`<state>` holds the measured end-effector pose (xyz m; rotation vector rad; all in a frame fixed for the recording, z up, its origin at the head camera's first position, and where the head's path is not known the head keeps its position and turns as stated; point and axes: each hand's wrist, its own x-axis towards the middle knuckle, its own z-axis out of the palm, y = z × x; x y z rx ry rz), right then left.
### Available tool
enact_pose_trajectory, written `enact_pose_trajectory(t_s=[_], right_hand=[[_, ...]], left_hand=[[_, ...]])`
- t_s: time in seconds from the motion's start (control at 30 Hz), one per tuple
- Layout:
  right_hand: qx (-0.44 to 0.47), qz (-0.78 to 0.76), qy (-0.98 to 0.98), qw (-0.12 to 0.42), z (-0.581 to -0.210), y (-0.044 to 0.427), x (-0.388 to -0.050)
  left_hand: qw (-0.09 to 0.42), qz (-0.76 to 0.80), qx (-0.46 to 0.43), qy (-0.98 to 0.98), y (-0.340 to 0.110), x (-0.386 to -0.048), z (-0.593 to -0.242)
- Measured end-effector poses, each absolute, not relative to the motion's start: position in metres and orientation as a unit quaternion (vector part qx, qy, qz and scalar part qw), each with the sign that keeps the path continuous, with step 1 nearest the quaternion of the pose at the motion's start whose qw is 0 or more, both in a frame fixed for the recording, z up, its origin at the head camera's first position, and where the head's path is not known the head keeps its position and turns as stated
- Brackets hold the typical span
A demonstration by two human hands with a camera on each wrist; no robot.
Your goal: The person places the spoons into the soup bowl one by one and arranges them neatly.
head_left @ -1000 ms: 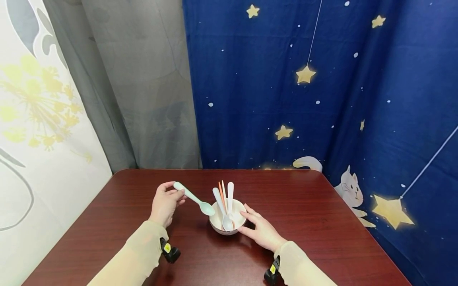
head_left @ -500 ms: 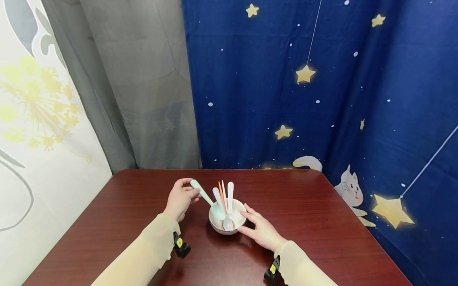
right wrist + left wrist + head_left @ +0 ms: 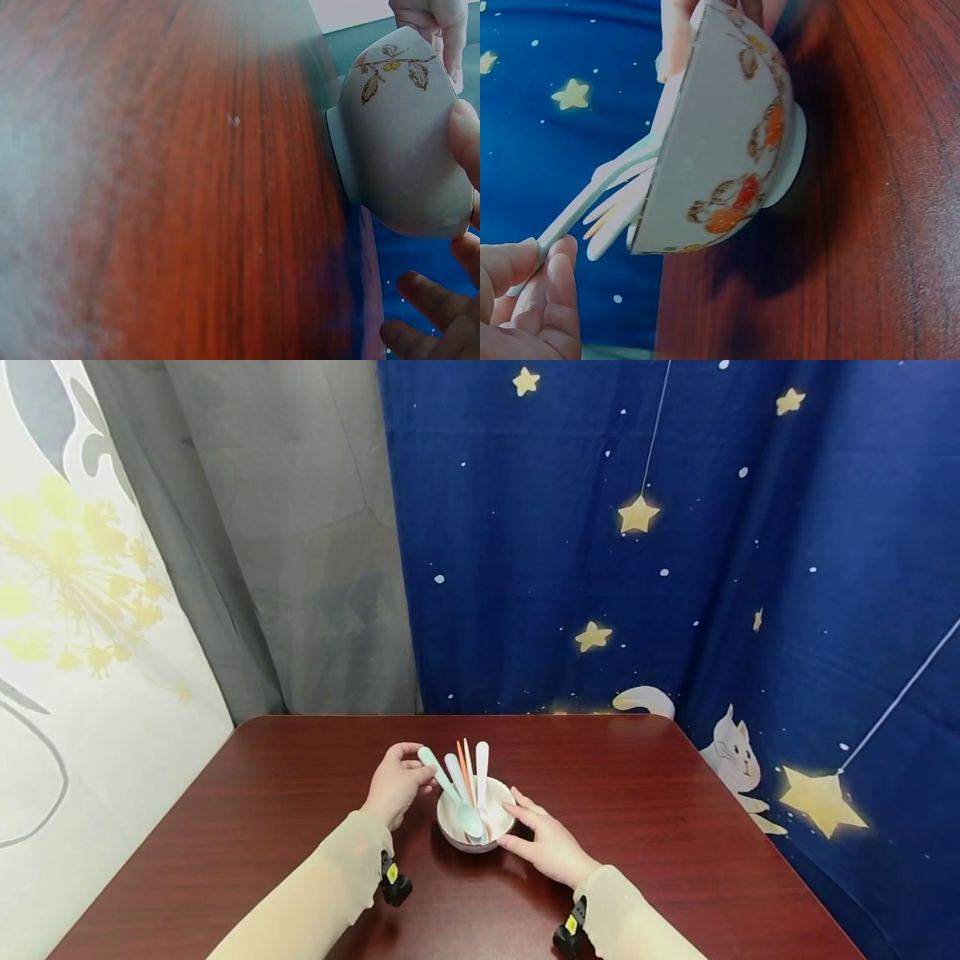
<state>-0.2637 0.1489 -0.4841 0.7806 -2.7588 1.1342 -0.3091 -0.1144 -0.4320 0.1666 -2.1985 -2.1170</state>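
My left hand (image 3: 395, 785) pinches the handle end of a mint-green spoon (image 3: 448, 786) between thumb and fingers. The spoon slants down to the right, its head within the bowl (image 3: 498, 795). That bowl stands upright, white with leaf-and-fruit drawings on its outer wall (image 3: 712, 150). Thumb and index finger of my right hand (image 3: 551, 847) hold the bowl's rim at its right side, with the other fingers spread. Also leaning in the bowl are a pale spoon (image 3: 453, 772), a white-handled utensil (image 3: 482, 768) and thin orange and cream sticks (image 3: 462, 762); their lower ends are partly hidden.
The bowl sits on a dark red wood-grain table (image 3: 300, 777) with rounded far corners. Behind it hang a grey curtain (image 3: 300, 568) and a blue star-patterned curtain (image 3: 525, 552). Black wrist cameras (image 3: 395, 885) are strapped over both sleeves.
My left hand has moved right, carrying the mint-green spoon from the bowl's left edge into the bowl, over the pale spoon's head. The right hand and bowl have stayed put.
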Motion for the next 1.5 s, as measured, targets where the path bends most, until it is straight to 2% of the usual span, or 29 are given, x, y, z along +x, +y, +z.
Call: enact_pose_trajectory(t_s=[0.83, 1.5], right_hand=[[0.255, 0.375, -0.89, 0.034, -0.485, 0.149, -0.264], [0.255, 0.369, -0.894, 0.031, -0.486, 0.15, -0.265]], left_hand=[[0.046, -0.667, 0.07, -0.74, -0.104, -0.316, -0.453], [0.033, -0.615, 0.075, -0.784, -0.095, -0.321, -0.452]])
